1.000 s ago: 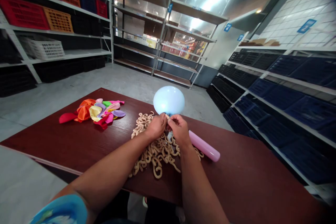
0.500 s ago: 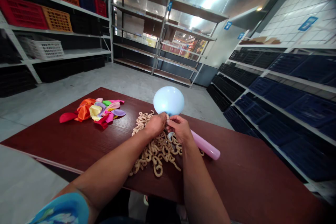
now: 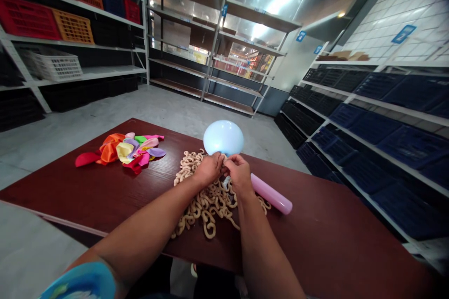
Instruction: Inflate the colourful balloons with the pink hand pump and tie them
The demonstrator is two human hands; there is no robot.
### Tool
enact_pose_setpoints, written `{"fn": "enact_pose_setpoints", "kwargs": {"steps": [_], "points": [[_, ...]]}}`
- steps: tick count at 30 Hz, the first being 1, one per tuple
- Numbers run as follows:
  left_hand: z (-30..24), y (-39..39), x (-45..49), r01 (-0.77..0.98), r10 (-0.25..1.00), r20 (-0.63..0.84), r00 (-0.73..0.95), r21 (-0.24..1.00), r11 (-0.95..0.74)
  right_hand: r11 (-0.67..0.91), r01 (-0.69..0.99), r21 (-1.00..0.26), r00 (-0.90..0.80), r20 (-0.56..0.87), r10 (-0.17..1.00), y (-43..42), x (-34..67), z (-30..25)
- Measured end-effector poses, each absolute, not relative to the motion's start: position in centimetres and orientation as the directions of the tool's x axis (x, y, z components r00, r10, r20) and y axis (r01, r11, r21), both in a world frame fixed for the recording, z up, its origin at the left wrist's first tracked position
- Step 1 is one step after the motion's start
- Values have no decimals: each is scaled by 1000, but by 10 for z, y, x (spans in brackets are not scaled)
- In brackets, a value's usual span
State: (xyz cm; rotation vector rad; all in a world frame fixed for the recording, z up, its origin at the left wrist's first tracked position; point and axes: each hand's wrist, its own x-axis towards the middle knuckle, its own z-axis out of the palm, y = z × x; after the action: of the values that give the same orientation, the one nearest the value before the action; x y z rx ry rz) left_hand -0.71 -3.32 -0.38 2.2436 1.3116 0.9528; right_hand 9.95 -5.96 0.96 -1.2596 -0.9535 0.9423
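An inflated light blue balloon [image 3: 223,137] stands just beyond my hands, its neck end toward me. My left hand [image 3: 209,168] is closed at the neck, fingers wrapped. Close against it, my right hand [image 3: 238,170] pinches a small beige bit at the balloon's neck; whether this is cord or rubber I cannot make out. Beneath both hands lies a heap of curly beige cord-like strands [image 3: 209,224]. To the right of my right hand rests a pink tube [image 3: 271,195], like a balloon pump. A white ribbed piece [image 3: 227,181] shows between my wrists.
Uninflated balloons [image 3: 121,149] in several colours lie at the left of the dark red table [image 3: 333,233]. Shelves with crates [image 3: 73,25] stand at the left, a metal rack [image 3: 213,56] at the back, and dark crates [image 3: 386,126] line the right.
The view has shifted slightly. The balloon sits a little lower and closer over my hands. Both hands keep their hold at its neck.
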Motion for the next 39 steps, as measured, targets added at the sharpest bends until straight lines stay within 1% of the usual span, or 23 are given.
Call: {"fn": "enact_pose_setpoints", "kwargs": {"steps": [5,7,9,12,16,20,25,27,29,34,39], "points": [[-4,-32,-10,583,870,365,331,646,-493,171,148,-974,349,213,913,-59,100,3],[-4,-30,-11,554,863,365,348,663,-504,201,192,-961,352,258,900,-59,101,2],[-4,-29,-13,511,852,375,366,684,-521,219,199,-955,343,277,898,-59,102,1],[-4,-27,-15,478,838,408,362,691,-542,219,165,-962,316,262,912,-60,102,2],[-6,-25,-14,503,839,437,324,672,-544,251,140,-958,301,283,911,-62,99,5],[-8,-25,-14,526,856,433,282,676,-516,288,31,-957,269,286,920,-63,97,9],[-7,-26,-14,527,868,433,243,692,-493,218,-177,-960,225,177,958,-62,97,9],[-6,-28,-13,529,867,432,250,689,-495,194,-211,-958,228,145,963,-60,97,8],[-5,-30,-12,533,867,429,252,686,-494,173,-210,-962,234,123,965,-59,97,6],[-3,-32,-12,560,873,433,225,676,-480,191,-126,-974,254,154,955,-58,94,2],[-4,-30,-13,586,866,437,244,644,-491,286,67,-956,294,293,910,-60,92,3]]}}
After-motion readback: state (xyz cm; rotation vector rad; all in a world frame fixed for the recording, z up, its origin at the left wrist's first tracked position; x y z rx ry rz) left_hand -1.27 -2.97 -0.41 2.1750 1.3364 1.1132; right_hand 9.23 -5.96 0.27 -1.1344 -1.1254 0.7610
